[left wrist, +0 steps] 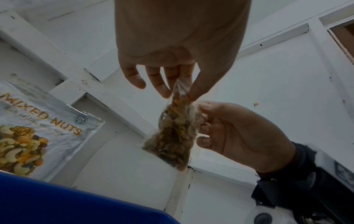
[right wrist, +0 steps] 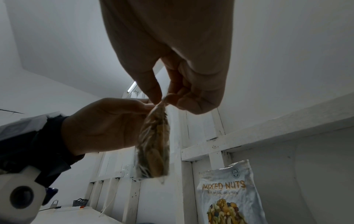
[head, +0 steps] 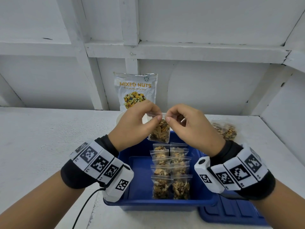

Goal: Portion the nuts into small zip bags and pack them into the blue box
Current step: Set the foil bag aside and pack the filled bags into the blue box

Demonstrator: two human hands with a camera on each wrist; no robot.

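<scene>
Zip bag pinched over blue box on white counter

Head: white counter (head: 41, 146), white panelled wall; nut-filled zip bag (head: 159, 131) hangs above blue box (head: 140, 202). Left wrist: left hand (left wrist: 178, 50) grip pinches bag top. Right wrist: right hand (right wrist: 172, 60) grip pinches the same top edge.

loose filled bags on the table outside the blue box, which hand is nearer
Right. The right hand is just beside the loose filled bags; the left hand is farther, across the held zip bag that both pinch.
</scene>
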